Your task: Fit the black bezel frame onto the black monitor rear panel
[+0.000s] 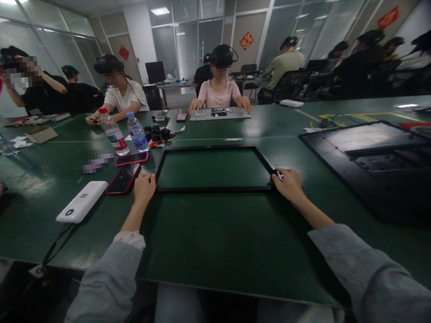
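Observation:
A thin black rectangular frame (214, 189) lies before me on the green table, and the tabletop shows through its opening. Around its left side, near the front corner, the fingers of my left hand (144, 186) are closed. My right hand (289, 183) pinches the opposite side near the front right corner. A small white-and-black piece shows by the right thumb; I cannot make out what it is. Beside my left hand lies a phone with a red edge (123, 179), with a second phone (132, 159) just behind it.
Left of the phones rests a white power bank (82, 202) with a cable. Two bottles, one red-capped (113, 133) and one blue-capped (137, 133), stand behind the phones. A large black panel (352, 153) lies at right. Across the table a person in pink handles a flat panel (203, 116).

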